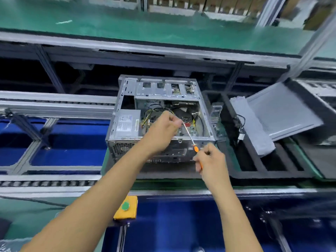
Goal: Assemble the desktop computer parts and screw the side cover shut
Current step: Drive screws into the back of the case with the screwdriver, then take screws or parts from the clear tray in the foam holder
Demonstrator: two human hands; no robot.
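An open grey desktop case (127, 88) lies on its side on a black foam tray (241, 174), with its power supply (127, 123) at the left and the motherboard and cables (189, 115) showing inside. My right hand (211, 160) grips the orange handle of a screwdriver (190, 136), whose thin shaft slants up and left into the case. My left hand (166, 127) hovers over the case's middle, fingers pinched around the shaft's tip. The grey side cover (280, 111) leans tilted to the right of the case.
A yellow box with a green button (125, 207) sits on the near rail. Roller conveyor rails (54, 106) run left of the case, above blue bins (69, 153). A green-topped shelf (145, 28) crosses the back. A second case (320, 91) stands at far right.
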